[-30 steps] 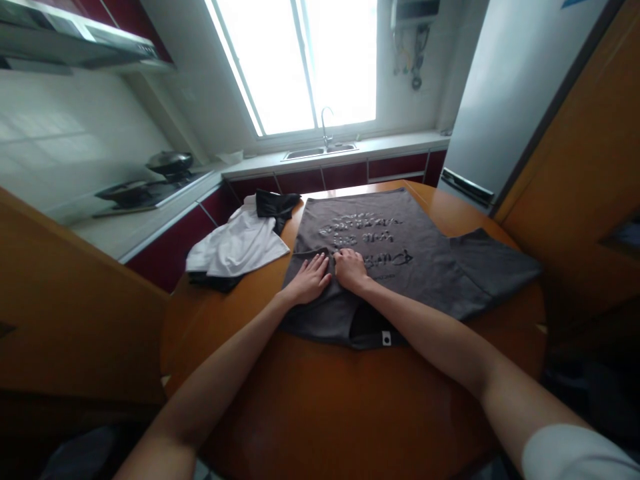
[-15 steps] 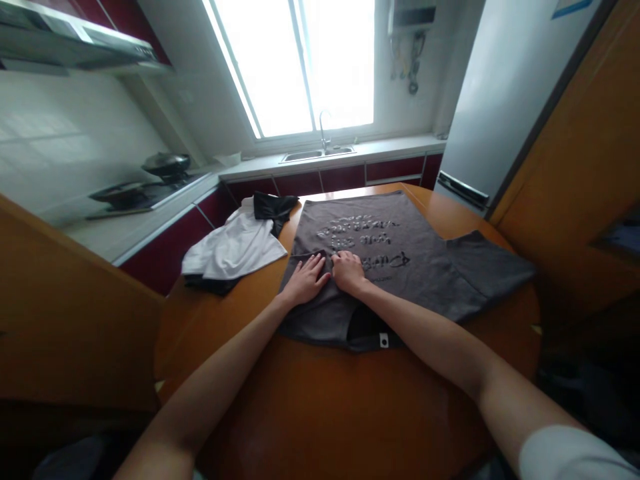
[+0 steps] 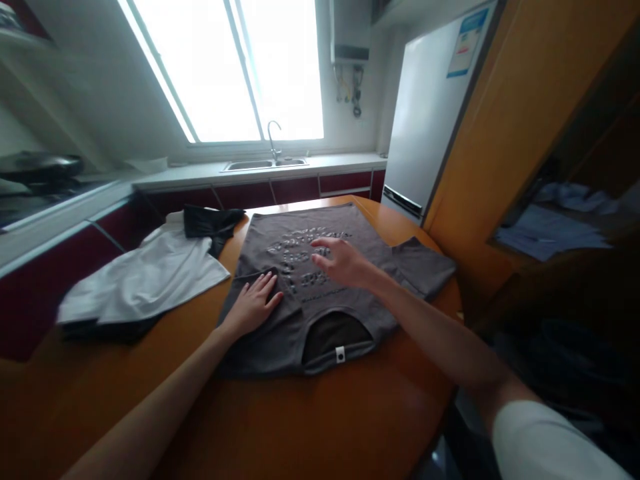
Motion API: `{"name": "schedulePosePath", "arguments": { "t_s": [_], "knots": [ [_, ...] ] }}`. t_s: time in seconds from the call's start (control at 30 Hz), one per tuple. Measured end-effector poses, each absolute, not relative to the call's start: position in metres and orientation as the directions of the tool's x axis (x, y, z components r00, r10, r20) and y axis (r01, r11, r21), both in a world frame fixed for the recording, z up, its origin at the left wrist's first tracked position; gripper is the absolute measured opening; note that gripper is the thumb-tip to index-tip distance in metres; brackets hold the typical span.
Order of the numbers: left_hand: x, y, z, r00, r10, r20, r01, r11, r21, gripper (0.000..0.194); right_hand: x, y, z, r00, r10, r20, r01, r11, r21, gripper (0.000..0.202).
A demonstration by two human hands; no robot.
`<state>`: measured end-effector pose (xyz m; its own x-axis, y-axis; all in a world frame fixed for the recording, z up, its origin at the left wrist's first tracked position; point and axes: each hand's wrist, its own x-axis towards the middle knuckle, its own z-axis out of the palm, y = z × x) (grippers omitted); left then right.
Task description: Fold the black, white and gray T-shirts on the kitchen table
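Left hand (image 3: 251, 305) lies flat on the shirt (image 3: 300, 308), fingers slightly spread, gripping nothing, left of centre in the head view. Right hand (image 3: 345, 263), half open, thumb and fingers apart, is over the print (image 3: 295, 256) mid-frame, seemingly just above it, holding nothing. The shirt spreads across the frame's middle on the table (image 3: 300, 427); white garment (image 3: 150, 273) at left.

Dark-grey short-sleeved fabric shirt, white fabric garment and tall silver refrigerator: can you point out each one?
Dark-grey short-sleeved fabric shirt (image 3: 296, 256), head view: lettered chest.
White fabric garment (image 3: 147, 272), head view: middle of its upper surface.
Tall silver refrigerator (image 3: 423, 120), head view: front door.
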<state>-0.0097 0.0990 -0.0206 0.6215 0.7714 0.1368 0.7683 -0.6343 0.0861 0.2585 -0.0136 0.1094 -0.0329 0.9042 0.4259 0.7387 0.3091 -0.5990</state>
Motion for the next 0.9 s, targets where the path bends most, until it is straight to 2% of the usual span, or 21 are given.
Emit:
{"name": "schedulePosePath", "arguments": {
  "t_s": [0.1, 0.17, 0.27, 0.3, 0.43, 0.53, 0.77, 0.9],
  "knots": [
    [-0.01, 0.102, -0.022, 0.629, 0.766, 0.134, 0.764, -0.641, 0.075, 0.07, 0.337, -0.033, 0.093, 0.155, 0.901, 0.405, 0.754, 0.157, -0.637, 0.035],
    [-0.01, 0.105, -0.023, 0.625, 0.768, 0.138, 0.767, -0.637, 0.069, 0.071, 0.395, -0.048, 0.071, 0.349, 0.853, 0.389, 0.736, 0.007, -0.677, 0.034],
    [-0.009, 0.109, -0.025, 0.619, 0.772, 0.143, 0.774, -0.631, 0.058, 0.071, 0.468, -0.081, 0.032, 0.691, 0.651, 0.314, 0.556, -0.201, -0.806, 0.033],
    [-0.009, 0.111, -0.027, 0.62, 0.772, 0.143, 0.774, -0.631, 0.053, 0.07, 0.485, -0.094, 0.019, 0.746, 0.601, 0.288, 0.515, -0.246, -0.821, 0.036],
    [-0.01, 0.115, -0.031, 0.622, 0.769, 0.151, 0.774, -0.632, 0.032, 0.067, 0.522, -0.14, -0.018, 0.844, 0.501, 0.193, 0.393, -0.331, -0.858, 0.05],
    [-0.01, 0.115, -0.032, 0.625, 0.764, 0.162, 0.773, -0.635, 0.014, 0.066, 0.528, -0.154, -0.033, 0.877, 0.458, 0.143, 0.315, -0.324, -0.892, 0.053],
    [-0.009, 0.113, -0.025, 0.618, 0.779, 0.103, 0.784, -0.62, -0.016, 0.067, 0.533, -0.138, -0.035, 0.848, 0.519, 0.109, 0.238, -0.188, -0.953, 0.062],
    [-0.008, 0.11, -0.022, 0.616, 0.783, 0.082, 0.785, -0.619, 0.005, 0.067, 0.532, -0.13, -0.023, 0.863, 0.489, 0.128, 0.238, -0.169, -0.956, 0.073]
  ]
}}
